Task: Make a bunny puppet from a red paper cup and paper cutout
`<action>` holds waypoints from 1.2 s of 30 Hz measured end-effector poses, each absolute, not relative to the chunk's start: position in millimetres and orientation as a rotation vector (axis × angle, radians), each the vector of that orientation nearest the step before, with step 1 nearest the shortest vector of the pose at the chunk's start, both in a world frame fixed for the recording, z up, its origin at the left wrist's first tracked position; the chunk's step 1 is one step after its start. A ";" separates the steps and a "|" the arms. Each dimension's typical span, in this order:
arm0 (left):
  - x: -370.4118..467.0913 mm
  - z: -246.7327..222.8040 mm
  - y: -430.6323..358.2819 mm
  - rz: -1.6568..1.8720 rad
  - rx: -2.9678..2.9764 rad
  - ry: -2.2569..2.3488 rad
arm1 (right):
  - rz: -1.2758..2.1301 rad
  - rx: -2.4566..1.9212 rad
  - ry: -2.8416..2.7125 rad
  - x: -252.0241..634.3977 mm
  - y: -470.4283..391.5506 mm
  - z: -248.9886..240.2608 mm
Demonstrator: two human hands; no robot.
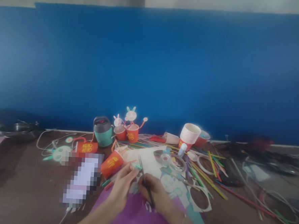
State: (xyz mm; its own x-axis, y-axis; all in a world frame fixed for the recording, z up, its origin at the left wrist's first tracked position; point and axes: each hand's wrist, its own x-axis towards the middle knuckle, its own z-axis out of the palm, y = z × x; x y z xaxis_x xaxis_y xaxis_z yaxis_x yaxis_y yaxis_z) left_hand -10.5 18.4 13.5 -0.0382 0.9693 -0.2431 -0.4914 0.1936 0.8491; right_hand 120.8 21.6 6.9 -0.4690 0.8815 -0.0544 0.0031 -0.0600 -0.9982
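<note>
The left hand (122, 184) pinches a small green piece (137, 166) between its fingertips; it is pale and minty, with a whitish edge, and mostly covered by the fingers, so its full outline cannot be made out. The right hand (157, 191) grips a pair of scissors (149, 193) with dark handles, the slim grey blades pointing up and away, right beside the green piece; whether they touch it is too blurred to tell. Both are held above a smooth, plain purple sheet (125, 217) on the brown tabletop (20, 192), with thin white scraps (148, 206) lying near the right hand.
</note>
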 end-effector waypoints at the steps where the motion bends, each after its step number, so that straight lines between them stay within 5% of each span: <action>1: -10.7 13.7 18.5 1.308 0.624 0.998 | 1.616 -0.971 -1.526 121.0 21.6 7.4; 36: -14.2 6.7 20.2 1.303 0.697 1.027 | 1.562 -0.986 -1.546 121.5 21.6 1.7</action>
